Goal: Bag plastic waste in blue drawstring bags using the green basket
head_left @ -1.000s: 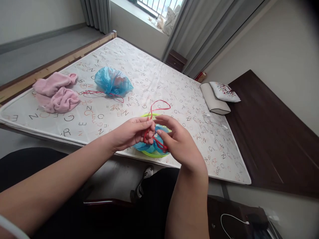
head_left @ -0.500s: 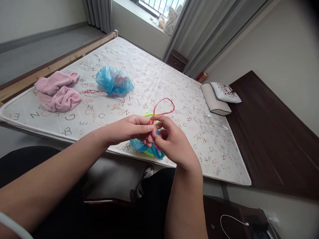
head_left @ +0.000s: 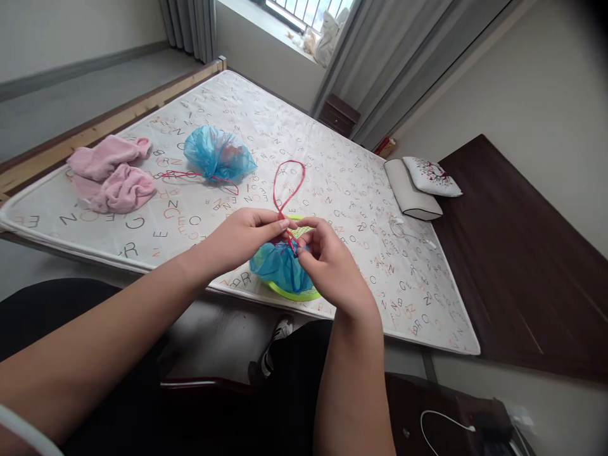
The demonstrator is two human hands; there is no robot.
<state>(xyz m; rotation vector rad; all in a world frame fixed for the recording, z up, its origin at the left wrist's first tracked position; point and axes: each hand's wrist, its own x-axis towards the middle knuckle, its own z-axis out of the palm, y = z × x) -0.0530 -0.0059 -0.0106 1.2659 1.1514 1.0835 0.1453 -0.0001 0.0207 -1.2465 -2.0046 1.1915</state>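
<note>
A red drawstring point(head_left: 289, 162) rises in a loop above my fingers. My left hand point(head_left: 256, 234) is closed, pinching the string at the base of that loop. Close beside it, my right hand point(head_left: 327, 263) pinches the same string lower down, near the bag's gathered top. Below both hands a blue plastic bag point(head_left: 280, 269) lies bunched on a yellow-green basket point(head_left: 294, 296) near the mattress edge. What the bag holds is hidden.
A second blue bag point(head_left: 218, 155) with red strings lies farther left on the letter-printed mattress point(head_left: 332, 164). Pink cloth point(head_left: 111, 174) is crumpled near the left edge. Pillows point(head_left: 413, 190) lie by the dark headboard point(head_left: 513, 253). A white cable point(head_left: 441, 415) crosses a dark surface at lower right.
The red loop has swung from the right to nearly upright and left. Both hands have shifted up slightly, and more of the blue bag shows beneath them.
</note>
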